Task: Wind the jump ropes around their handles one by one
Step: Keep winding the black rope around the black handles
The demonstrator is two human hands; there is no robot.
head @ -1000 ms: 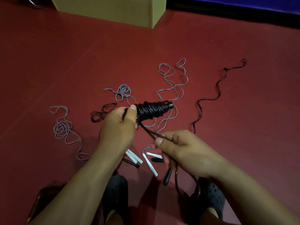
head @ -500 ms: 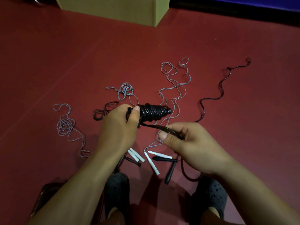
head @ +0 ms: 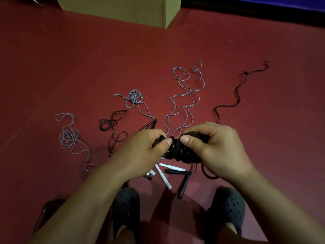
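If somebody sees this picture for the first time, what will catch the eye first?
First, the two hands at the centre: the left hand and the right hand together grip a black rope bundle. Behind them, grey ropes and black ropes lie loose on the red floor, with white handles near the dark shoes.

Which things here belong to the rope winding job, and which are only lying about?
Job:
- black wound rope bundle, gripped by left hand and right hand
- loose grey ropes on the floor
- loose black rope
- white handles
- black handles

Lying about:
- tan cardboard box
- dark perforated clogs
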